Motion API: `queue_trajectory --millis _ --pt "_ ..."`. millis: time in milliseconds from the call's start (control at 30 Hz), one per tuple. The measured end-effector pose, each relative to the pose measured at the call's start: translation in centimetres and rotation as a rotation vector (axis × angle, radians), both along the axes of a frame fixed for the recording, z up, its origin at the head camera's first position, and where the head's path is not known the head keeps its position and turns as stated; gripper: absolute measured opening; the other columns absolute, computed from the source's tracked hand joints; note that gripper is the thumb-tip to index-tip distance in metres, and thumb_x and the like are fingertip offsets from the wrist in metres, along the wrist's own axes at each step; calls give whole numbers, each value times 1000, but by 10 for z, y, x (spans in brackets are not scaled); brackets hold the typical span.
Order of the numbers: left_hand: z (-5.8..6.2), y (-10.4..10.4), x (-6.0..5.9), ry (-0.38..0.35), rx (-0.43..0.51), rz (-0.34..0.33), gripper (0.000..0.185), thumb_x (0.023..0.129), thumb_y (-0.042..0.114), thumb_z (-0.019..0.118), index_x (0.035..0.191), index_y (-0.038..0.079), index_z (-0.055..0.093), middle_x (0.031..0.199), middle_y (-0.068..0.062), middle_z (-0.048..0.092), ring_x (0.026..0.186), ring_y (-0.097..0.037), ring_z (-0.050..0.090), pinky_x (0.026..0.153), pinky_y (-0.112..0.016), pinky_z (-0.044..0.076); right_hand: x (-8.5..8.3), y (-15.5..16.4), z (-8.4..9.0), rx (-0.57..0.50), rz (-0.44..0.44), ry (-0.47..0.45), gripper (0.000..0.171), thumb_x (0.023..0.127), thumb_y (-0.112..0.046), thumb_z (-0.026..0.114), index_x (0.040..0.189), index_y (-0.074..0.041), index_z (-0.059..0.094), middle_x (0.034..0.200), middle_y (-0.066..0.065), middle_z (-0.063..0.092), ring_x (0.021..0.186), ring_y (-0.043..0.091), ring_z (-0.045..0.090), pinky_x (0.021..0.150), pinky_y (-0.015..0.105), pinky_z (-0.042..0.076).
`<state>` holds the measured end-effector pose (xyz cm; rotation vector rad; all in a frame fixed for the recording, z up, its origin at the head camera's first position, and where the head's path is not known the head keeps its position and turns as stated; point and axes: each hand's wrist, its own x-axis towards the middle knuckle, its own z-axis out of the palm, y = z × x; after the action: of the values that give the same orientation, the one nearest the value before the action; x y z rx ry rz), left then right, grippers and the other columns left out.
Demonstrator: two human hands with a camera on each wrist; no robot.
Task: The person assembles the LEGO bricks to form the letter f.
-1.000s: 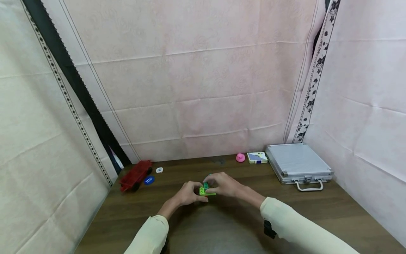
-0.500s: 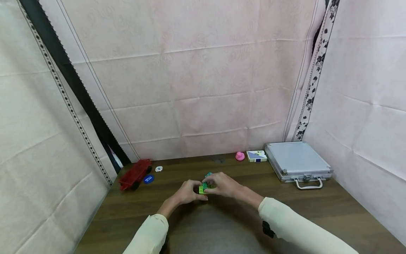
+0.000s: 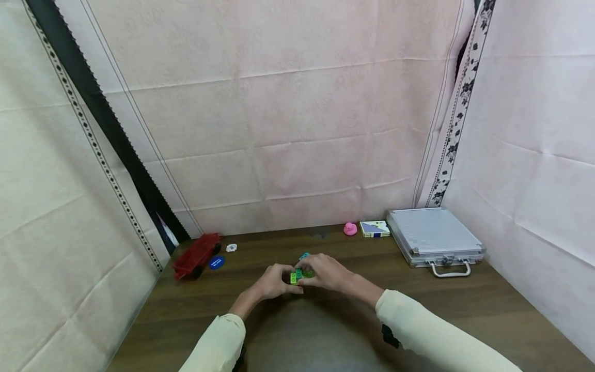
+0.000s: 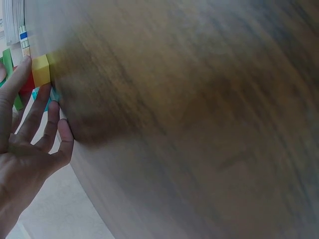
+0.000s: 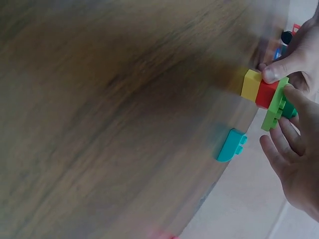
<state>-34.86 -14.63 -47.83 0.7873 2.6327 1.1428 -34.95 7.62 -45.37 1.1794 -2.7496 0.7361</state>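
Both hands met at mid-bench over a small brick stack (image 3: 299, 275), held just above or on the wood; contact with the bench (image 3: 325, 330) unclear. Left hand (image 3: 274, 281) pinching the stack from its own side, thumb on the yellow brick (image 5: 250, 84) beside the red brick (image 5: 266, 93). Right hand (image 3: 327, 271) curled round the opposite side, fingers against the lime-green plate (image 5: 274, 107). Long axis of the stack running hand to hand, neither plainly nearer. Loose teal piece (image 5: 230, 145) lying flat just beyond the stack, closer to the right hand. Silver case (image 3: 434, 238) well apart at right, red toy (image 3: 197, 254) at left.
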Motion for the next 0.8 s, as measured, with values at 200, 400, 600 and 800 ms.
queue_trajectory --millis 200,400,600,800 --pt "0 0 -1 0 10 -11 25 89 23 85 110 13 74 91 5 71 79 -14 65 68 -27 53 -2 3 1 -29 31 -6 38 95 -33 79 126 -12 74 113 -4 74 101 9 70 87 23 56" --pt "1 1 2 18 -3 -4 24 89 23 85 108 13 74 89 6 70 77 -12 63 67 -29 53 -6 9 6 -55 96 -52 43 93 -29 81 129 -8 72 115 -1 74 102 14 71 88 27 57" --pt "1 1 2 18 -15 17 34 89 25 86 115 8 73 95 3 70 82 -13 63 72 -30 53 -17 22 11 -142 148 -73 38 96 -18 77 129 -1 70 122 14 73 108 32 72 93 45 57" --pt "-1 1 0 5 -32 28 40 89 28 86 121 7 72 96 3 69 83 -12 63 73 -29 54 -30 36 10 -174 92 -81 37 97 -14 76 130 2 68 124 19 72 112 34 70 96 50 55"
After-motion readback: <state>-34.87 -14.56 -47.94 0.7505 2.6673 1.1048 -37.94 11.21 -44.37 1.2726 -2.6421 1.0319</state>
